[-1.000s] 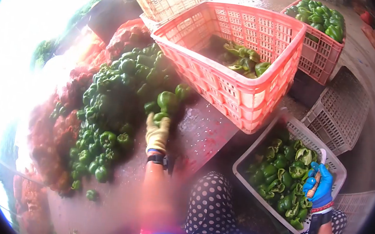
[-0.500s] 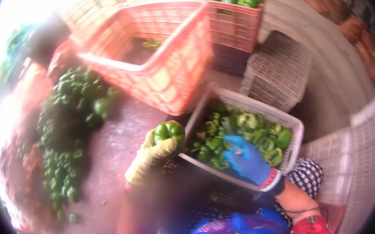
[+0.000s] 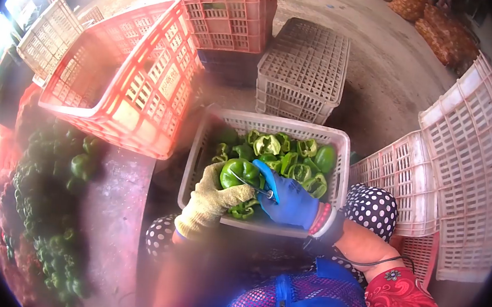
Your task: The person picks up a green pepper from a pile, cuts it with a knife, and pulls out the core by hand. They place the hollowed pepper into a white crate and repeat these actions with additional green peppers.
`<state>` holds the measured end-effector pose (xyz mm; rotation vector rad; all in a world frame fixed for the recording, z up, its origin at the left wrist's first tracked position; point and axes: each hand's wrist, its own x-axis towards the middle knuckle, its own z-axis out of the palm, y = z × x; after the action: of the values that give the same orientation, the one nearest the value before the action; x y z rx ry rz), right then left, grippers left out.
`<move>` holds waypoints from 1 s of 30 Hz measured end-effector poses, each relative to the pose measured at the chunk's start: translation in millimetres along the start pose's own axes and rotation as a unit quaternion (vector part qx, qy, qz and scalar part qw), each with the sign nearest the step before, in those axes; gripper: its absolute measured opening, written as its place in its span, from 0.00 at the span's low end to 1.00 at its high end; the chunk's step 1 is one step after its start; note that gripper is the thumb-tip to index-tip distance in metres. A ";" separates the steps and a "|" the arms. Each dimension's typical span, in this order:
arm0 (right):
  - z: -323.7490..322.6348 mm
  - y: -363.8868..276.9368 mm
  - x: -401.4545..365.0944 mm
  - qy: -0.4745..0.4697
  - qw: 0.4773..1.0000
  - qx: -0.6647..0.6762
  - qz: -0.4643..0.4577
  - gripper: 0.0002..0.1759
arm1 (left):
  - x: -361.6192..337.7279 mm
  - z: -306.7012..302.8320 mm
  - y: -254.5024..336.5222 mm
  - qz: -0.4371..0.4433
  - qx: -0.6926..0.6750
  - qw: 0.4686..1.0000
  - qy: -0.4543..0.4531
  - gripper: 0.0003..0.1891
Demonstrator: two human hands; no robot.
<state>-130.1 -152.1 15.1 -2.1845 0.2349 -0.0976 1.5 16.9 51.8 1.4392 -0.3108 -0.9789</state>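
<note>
My left hand (image 3: 208, 204), in a pale yellow knitted glove, is closed round a whole green bell pepper (image 3: 239, 174). My right hand (image 3: 292, 200), in a blue glove, is closed on a small knife (image 3: 249, 183). Its thin blade lies across the front of the pepper, and a metal ring shows at the fingers. Both hands are over a light plastic crate (image 3: 343, 163) in front of my knees. Inside it are cut pepper pieces (image 3: 299, 171), many of them hollow and turned open side up.
At left, a large heap of green peppers (image 3: 46, 193) lies beside a pinkish surface (image 3: 114, 218). A tilted orange crate (image 3: 163, 92) stands nearer. Behind are a red crate (image 3: 229, 21) of peppers and an upturned grey crate (image 3: 308, 59). White crates (image 3: 465, 151) line the right side.
My left hand has brought the pepper from beside the crate to over it. My right hand has risen from the cut pieces to meet the pepper with the knife. The view has shifted.
</note>
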 end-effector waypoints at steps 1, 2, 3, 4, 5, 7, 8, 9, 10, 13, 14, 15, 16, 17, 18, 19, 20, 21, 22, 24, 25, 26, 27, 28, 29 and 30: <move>0.6 1.8 0.5 -0.008 1.000 0.002 0.008 0.43 | 2.1 0.0 -1.7 0.015 0.043 0.999 0.009 0.47; 7.0 9.9 2.8 0.005 1.000 -0.001 -0.006 0.43 | 4.1 -0.1 -4.2 0.031 0.087 0.996 0.018 0.45; 15.2 16.8 7.6 0.017 1.000 -0.003 -0.020 0.43 | 5.6 -0.1 -6.5 0.046 0.131 0.990 0.027 0.43; 20.2 22.9 8.9 0.021 0.999 0.010 -0.030 0.42 | 6.6 -0.3 -8.7 0.056 0.153 0.986 0.033 0.43; 25.1 28.4 10.2 0.024 0.999 0.024 -0.039 0.42 | 7.3 -0.3 -11.3 0.067 0.175 0.982 0.040 0.42; 25.0 23.4 16.4 0.018 0.996 0.073 -0.052 0.39 | 8.4 -1.2 -16.2 0.080 0.193 0.976 0.055 0.44; 25.5 20.1 18.9 0.017 0.994 0.093 -0.059 0.38 | 9.0 -3.2 -18.3 0.083 0.190 0.976 0.065 0.47; 25.9 14.7 20.6 0.021 0.992 0.103 -0.070 0.37 | 9.2 -4.4 -19.6 0.087 0.186 0.976 0.075 0.49; 25.0 10.2 21.6 0.008 0.992 0.115 -0.050 0.35 | 8.2 -4.7 -19.7 0.088 0.196 0.973 0.083 0.49; 29.6 11.2 25.7 -0.031 0.990 0.133 0.021 0.33 | 5.4 -4.8 -19.3 0.105 0.236 0.959 0.120 0.49; 30.5 13.1 24.9 -0.039 0.990 0.133 0.031 0.33 | 4.8 -3.7 -22.1 0.116 0.255 0.950 0.136 0.50; 29.8 12.1 24.9 -0.047 0.989 0.133 0.041 0.34 | 3.3 -2.1 -25.3 0.126 0.274 0.942 0.151 0.50; 23.7 8.3 25.4 -0.048 0.989 0.137 0.031 0.34 | 2.3 -0.4 -28.1 0.128 0.260 0.945 0.154 0.50; 22.7 7.9 24.4 -0.041 0.990 0.135 0.026 0.34 | 1.8 1.1 -30.7 0.130 0.246 0.948 0.156 0.50; 21.6 7.4 23.4 -0.034 0.990 0.133 0.022 0.34 | 2.4 2.5 -32.3 0.134 0.232 0.950 0.160 0.50; 25.8 10.8 21.6 -0.022 0.991 0.126 0.024 0.33 | 2.7 2.5 -32.7 0.130 0.225 0.954 0.149 0.49; 26.7 10.6 20.5 -0.017 0.992 0.118 0.036 0.33 | 3.0 0.9 -32.5 0.126 0.218 0.958 0.140 0.48; 26.4 7.9 19.9 -0.011 0.993 0.109 0.048 0.32 | 4.2 -0.2 -32.7 0.123 0.212 0.961 0.130 0.47; 22.7 1.5 16.9 -0.014 0.993 0.097 0.071 0.31 | 6.3 -0.5 -37.3 0.124 0.195 0.964 0.132 0.46; 20.5 0.6 14.2 -0.023 0.991 0.092 0.092 0.29 | 10.9 2.9 -50.5 0.124 0.160 0.970 0.135 0.43; 22.3 4.3 16.6 -0.030 0.991 0.101 0.088 0.28 | 12.8 6.3 -53.2 0.121 0.148 0.971 0.147 0.42; 20.8 4.7 17.9 -0.043 0.989 0.103 0.102 0.28 | 13.8 10.1 -55.2 0.116 0.136 0.971 0.160 0.41; 19.2 5.1 19.3 -0.056 0.986 0.105 0.115 0.27 | 13.9 13.0 -55.3 0.111 0.126 0.971 0.172 0.40; 17.5 5.5 20.8 -0.069 0.984 0.107 0.128 0.27 | 13.2 15.7 -53.0 0.114 0.130 0.969 0.174 0.39; 17.8 5.6 21.6 -0.064 0.984 0.100 0.132 0.27 | 11.7 18.9 -48.3 0.119 0.134 0.968 0.176 0.39; 19.4 6.7 21.3 -0.042 0.988 0.104 0.106 0.28 | 11.0 21.7 -46.4 0.123 0.136 0.967 0.177 0.38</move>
<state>-107.0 -144.8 -2.0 -1.9386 0.3888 0.0855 -24.6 1.6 9.1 1.7455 -0.3572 -0.4767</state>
